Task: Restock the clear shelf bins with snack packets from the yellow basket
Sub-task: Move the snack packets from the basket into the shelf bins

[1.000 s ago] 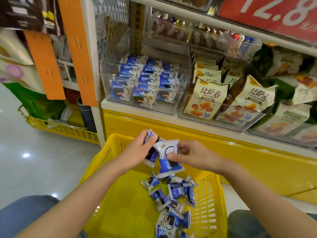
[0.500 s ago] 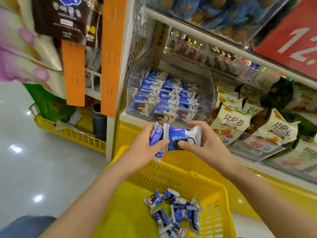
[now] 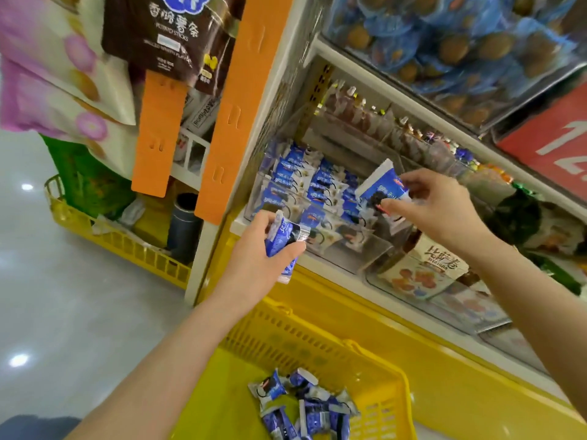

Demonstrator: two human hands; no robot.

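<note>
While the right hand (image 3: 438, 211) pinches one blue-and-white foil snack packet (image 3: 381, 188) over the clear plastic shelf bin (image 3: 349, 246), apparently to drop it in, the left hand (image 3: 260, 258) grips spare packets (image 3: 282, 239) just before the bin; more lie in the yellow plastic basket (image 3: 317, 325) below it.

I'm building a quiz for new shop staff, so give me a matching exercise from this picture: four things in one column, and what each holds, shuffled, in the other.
1 left hand
2 right hand
3 yellow basket
4 clear shelf bin

A neat rows of blue packets
B single packet, pinched above the bin
C loose pile of packets
D small bunch of packets, gripped

Pairs: 1-D, 2-B, 3-C, 4-A
</note>
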